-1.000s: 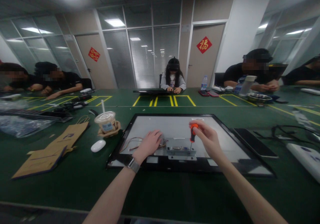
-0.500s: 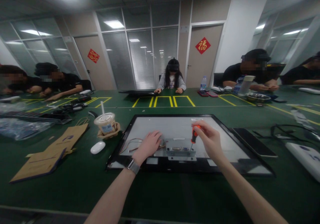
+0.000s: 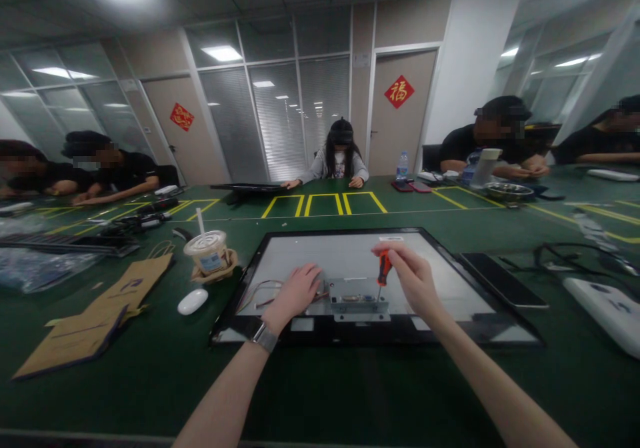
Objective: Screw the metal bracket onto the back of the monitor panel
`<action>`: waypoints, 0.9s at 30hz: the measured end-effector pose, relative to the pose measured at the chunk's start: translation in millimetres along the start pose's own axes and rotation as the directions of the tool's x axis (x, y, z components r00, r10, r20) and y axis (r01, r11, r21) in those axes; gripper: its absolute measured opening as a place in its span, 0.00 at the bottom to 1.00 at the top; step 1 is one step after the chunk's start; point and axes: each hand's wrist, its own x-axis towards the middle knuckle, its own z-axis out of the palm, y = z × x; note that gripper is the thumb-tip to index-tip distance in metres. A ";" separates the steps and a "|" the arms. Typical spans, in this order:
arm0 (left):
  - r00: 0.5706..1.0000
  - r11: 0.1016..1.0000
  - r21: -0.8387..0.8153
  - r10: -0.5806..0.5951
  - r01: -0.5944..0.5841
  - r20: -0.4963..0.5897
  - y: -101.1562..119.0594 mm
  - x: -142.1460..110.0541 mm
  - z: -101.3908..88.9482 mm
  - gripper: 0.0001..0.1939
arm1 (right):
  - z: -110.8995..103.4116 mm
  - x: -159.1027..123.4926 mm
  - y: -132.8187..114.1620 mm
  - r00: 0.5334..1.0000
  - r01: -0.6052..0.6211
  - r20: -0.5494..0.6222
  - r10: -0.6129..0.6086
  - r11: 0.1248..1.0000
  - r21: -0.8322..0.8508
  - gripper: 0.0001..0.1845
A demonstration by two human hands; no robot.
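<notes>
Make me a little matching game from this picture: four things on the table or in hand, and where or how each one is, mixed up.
Things:
1. screwdriver
2. cup
3. paper bag
4. water bottle

Places and states:
A. upright, on the far side of the table
B. brown, lying left of the cup
C. orange and black, held in the right hand
D. with a straw, in a cardboard holder

Right pairs: 1-C, 2-D, 3-B, 4-A

The right-hand grip (image 3: 409, 275) holds an orange-and-black screwdriver (image 3: 384, 268) at a silver metal bracket (image 3: 361, 315), the left-hand grip (image 3: 296, 293) beside it.
</notes>
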 end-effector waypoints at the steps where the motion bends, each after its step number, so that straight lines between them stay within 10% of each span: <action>1: 1.000 1.000 -0.005 -0.002 0.002 -0.002 -0.5 0.3 0.5 0.21 | 0.3 0.4 -1.1 1.000 0.018 0.002 -0.018 1.000 -0.015 0.12; 27: 0.999 1.000 -0.018 0.017 -0.017 -0.043 -4.2 2.2 6.2 0.20 | -1.0 -1.5 2.3 0.998 0.055 -0.015 -0.056 0.996 -0.067 0.10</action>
